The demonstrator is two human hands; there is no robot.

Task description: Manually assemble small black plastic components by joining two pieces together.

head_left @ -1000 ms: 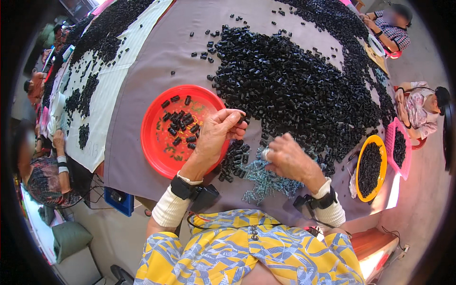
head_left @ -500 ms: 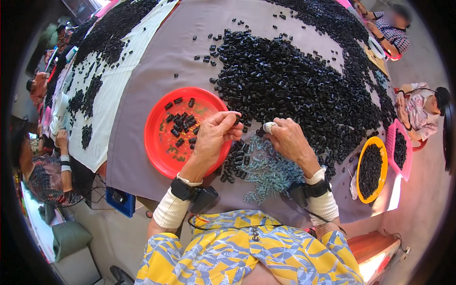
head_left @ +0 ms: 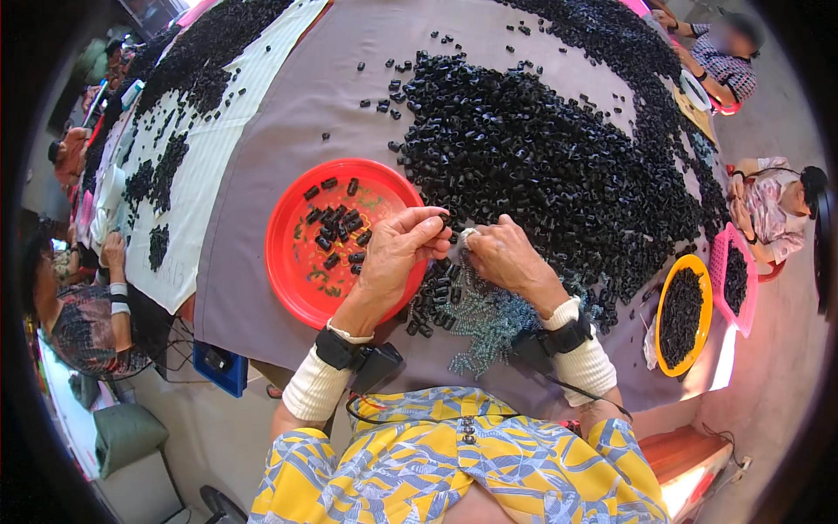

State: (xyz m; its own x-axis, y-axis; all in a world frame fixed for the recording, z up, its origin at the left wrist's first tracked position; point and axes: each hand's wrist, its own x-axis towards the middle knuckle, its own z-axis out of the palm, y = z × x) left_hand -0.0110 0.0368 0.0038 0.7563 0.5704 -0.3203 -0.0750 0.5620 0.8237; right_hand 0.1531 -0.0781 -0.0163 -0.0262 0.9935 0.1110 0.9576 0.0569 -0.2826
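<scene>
My left hand [head_left: 394, 255] pinches a small black plastic piece [head_left: 444, 220] between thumb and fingers, above the right rim of a round red tray [head_left: 281, 271]. Several short black pieces [head_left: 335, 229] lie loose in that tray. Close by on the right, my right hand [head_left: 509, 264] is curled closed, a white wrap around one finger. What its fingertips hold, if anything, cannot be made out. Beneath the right hand and wrist spreads a heap of small bluish coil springs [head_left: 491, 330]. More black pieces [head_left: 426, 301] sit between the tray and the springs.
A large pile of black pieces [head_left: 532, 148] covers much of the grey cloth [head_left: 297, 105]. At right stand a yellow basket [head_left: 661, 319] and a pink basket [head_left: 749, 301], both holding black parts. Other people [head_left: 83, 306] sit around the table's sides.
My right hand has moved left, closer to my left hand, and its forearm swung inward over the springs. My left hand stays nearly in place with its black piece.
</scene>
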